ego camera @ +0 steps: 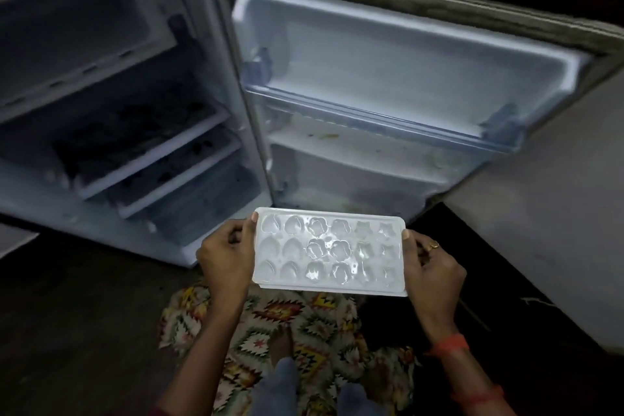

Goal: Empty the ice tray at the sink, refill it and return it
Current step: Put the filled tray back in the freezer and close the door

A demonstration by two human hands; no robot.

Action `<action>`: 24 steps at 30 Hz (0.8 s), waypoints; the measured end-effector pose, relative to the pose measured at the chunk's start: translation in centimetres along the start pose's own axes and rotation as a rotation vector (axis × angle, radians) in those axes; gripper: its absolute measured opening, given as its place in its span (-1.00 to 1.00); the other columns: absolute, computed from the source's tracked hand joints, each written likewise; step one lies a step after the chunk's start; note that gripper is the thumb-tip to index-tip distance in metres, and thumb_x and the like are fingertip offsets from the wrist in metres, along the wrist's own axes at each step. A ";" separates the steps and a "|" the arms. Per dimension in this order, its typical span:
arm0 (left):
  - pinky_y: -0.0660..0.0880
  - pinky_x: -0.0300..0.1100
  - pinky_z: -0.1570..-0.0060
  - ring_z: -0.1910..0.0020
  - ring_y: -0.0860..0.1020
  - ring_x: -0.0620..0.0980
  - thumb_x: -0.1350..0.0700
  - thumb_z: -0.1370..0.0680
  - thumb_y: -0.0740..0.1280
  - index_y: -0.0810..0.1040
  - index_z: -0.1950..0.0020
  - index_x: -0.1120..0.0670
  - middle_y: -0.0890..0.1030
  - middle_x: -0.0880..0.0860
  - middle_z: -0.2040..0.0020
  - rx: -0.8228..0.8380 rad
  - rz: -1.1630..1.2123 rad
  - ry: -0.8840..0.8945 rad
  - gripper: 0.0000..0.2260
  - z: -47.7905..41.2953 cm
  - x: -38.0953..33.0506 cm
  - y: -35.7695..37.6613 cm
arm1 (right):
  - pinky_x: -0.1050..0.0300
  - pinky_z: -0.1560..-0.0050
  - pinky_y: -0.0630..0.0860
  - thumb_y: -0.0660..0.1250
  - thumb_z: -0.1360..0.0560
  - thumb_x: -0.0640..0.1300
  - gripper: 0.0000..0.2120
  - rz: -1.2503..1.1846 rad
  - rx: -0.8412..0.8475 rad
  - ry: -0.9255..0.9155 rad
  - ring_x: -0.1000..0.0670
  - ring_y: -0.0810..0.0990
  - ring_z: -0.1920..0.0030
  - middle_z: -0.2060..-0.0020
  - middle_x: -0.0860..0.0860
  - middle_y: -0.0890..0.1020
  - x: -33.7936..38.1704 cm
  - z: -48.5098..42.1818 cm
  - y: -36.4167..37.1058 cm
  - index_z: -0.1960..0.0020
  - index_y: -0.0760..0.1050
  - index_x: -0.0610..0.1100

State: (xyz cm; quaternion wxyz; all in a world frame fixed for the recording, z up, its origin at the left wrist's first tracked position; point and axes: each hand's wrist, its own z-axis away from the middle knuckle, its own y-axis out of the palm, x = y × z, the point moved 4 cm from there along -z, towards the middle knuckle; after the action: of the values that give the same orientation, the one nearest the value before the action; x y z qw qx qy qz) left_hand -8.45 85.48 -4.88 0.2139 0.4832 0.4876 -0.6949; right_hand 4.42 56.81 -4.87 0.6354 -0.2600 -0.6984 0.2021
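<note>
Ice tray gripped level at its short ends by my left hand and right hand; I'd keep it flat.

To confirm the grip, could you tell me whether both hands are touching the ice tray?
Touching. The head view shows the left hand and right hand gripping opposite short ends of the ice tray.

Ice tray: white plastic, smooth, shiny spots in cups. Fridge door inside: white plastic, smooth, some dirty marks on lower shelf. Door seal: grey rubber look, dull. Mat on floor: patterned cloth, soft, matt. Ring: shiny yellow metal. Wrist band: orange thread.
</note>
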 end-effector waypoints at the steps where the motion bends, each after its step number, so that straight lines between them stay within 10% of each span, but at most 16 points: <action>1: 0.49 -0.18 0.30 0.31 0.61 -0.11 -0.04 -0.57 0.40 0.70 0.16 0.08 0.65 -0.05 0.32 -0.021 0.001 -0.012 -0.76 -0.8 0.5 -1.0 | 0.16 0.16 0.52 0.40 -0.57 -0.05 -0.83 0.003 0.023 -0.010 0.01 0.67 0.26 0.30 0.00 0.71 1.0 0.0 1.2 -0.01 0.72 -0.10; 6: 0.36 -0.43 0.43 0.37 0.56 -0.24 -0.04 -0.57 0.41 0.67 0.21 0.02 0.61 -0.10 0.35 -0.137 -0.032 -0.050 -0.79 -5.0 2.0 -5.7 | 0.18 0.18 0.49 0.39 -0.58 -0.02 -0.80 0.009 0.110 -0.099 0.02 0.67 0.24 0.30 -0.03 0.72 6.0 -0.3 6.5 0.03 0.72 -0.12; 11: 0.36 -0.43 0.45 0.44 0.51 -0.22 0.00 -0.56 0.42 0.66 0.23 0.05 0.59 -0.06 0.40 -0.244 -0.021 -0.056 -0.79 -8.3 2.8 -9.6 | 0.59 0.23 0.37 0.37 -0.60 -0.10 -0.85 -0.102 0.244 -0.149 0.46 0.54 0.25 0.42 0.30 0.56 10.0 -0.7 11.3 0.05 0.70 -0.10; 24: 0.46 -0.27 0.29 0.33 0.60 -0.10 -0.05 -0.54 0.44 0.70 0.16 0.06 0.64 -0.05 0.32 -0.389 0.047 -0.147 -0.80 -14.5 5.1 -17.2 | 0.09 -0.01 0.65 0.29 -0.63 -0.12 -0.77 -0.497 0.726 -0.019 0.04 0.71 -0.06 -0.04 0.09 0.73 18.3 -1.5 20.8 -0.22 0.65 0.03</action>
State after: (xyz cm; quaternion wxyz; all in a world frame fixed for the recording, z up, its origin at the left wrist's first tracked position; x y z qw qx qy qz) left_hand -17.18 106.67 -2.05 0.3543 0.3921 0.5842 -0.6160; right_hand 7.09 84.40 -3.12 0.7086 0.1578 -0.6293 0.2776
